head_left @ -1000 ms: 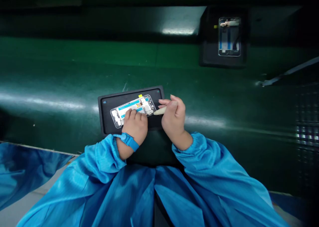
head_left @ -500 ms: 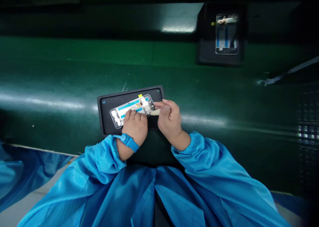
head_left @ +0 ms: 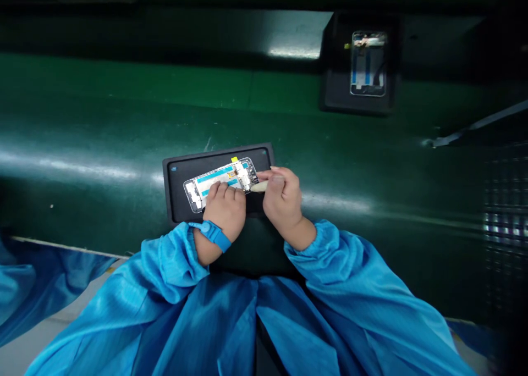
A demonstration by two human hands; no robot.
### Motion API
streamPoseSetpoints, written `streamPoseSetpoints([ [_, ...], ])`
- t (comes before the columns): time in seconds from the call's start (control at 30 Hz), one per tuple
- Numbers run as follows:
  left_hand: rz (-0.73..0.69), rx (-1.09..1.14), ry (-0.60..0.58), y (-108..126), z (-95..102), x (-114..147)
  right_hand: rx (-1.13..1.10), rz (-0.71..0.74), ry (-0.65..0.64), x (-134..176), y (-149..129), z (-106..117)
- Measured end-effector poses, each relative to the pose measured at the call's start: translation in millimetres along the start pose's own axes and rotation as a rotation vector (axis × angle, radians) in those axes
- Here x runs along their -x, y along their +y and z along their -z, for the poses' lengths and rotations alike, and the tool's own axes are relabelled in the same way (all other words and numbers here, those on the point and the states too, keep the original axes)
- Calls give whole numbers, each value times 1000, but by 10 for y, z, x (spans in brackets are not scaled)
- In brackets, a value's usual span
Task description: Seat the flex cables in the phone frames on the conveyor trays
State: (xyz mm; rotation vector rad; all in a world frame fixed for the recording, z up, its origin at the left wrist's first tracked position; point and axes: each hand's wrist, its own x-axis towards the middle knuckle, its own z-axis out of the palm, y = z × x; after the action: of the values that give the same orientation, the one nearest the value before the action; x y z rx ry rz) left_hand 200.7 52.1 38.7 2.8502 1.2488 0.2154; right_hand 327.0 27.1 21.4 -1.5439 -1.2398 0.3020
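Note:
An opened phone (head_left: pixel 212 178), with blue strips and circuit parts showing, lies tilted in a black tray (head_left: pixel 177 192). My left hand (head_left: pixel 225 208) rests over its near edge, fingers together and bent onto the phone, steadying it; the thumb is hidden. A blue wrist strap (head_left: pixel 214 236) circles that wrist. In a pinch, my right hand (head_left: pixel 282 200) holds a cream-coloured pointed stick (head_left: pixel 259 186). Its tip is at the circuit parts on the phone's right end; whether it touches them I cannot tell. From the phone's top edge sticks out a small yellow tab (head_left: pixel 235 159).
Further back on the right, a second opened phone (head_left: pixel 368 65) lies on another black tray (head_left: pixel 330 98). The bench has a green surface (head_left: pixel 124 123). A grey strap-like strip (head_left: pixel 466 131) extends at the right, near a dark ridged object (head_left: pixel 505 227). Blue cloth (head_left: pixel 41 282) shows at lower left.
The camera view has shifted slightly, moving the far tray a little left and down. Both hands keep nearly the same place on the phone, and the stick tip stays at its right end.

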Motion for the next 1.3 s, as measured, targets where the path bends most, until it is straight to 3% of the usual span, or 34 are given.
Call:
streamPoseSetpoints([
  [0.13,12,3,-2,13,-2,-7,63,11,-50,-9,-19,47],
  [0.37,0,29,-36,1,2,3,139,84,-383,-120,-123,42],
  [0.47,2,48,-53,-18,-4,-8,155,99,-431,-163,-122,-1],
  [0.53,0,46,-52,-27,-16,-21,142,27,-365,-184,-97,-24],
  [0.67,-10,37,0,-29,-43,8,-12,-319,-110,-178,-57,-43],
  [0.73,-23,54,20,-50,-29,72,-92,-436,-49,-122,-64,-41],
  [0.87,-82,165,-58,-216,105,175,-134,-466,-22,55,-123,-26],
  [0.97,13,133,-97,-393,202,80,-142,-490,20,117,-164,-27],
  [1.03,62,80,-149,-473,205,-48,-109,-489,19,104,-181,-36],
  [1.17,-21,82,-341,-521,130,-261,-73,-478,-4,46,-199,-64],
  [1.3,-32,124,-396,-548,142,-334,-58,-463,13,30,-206,-93],
])
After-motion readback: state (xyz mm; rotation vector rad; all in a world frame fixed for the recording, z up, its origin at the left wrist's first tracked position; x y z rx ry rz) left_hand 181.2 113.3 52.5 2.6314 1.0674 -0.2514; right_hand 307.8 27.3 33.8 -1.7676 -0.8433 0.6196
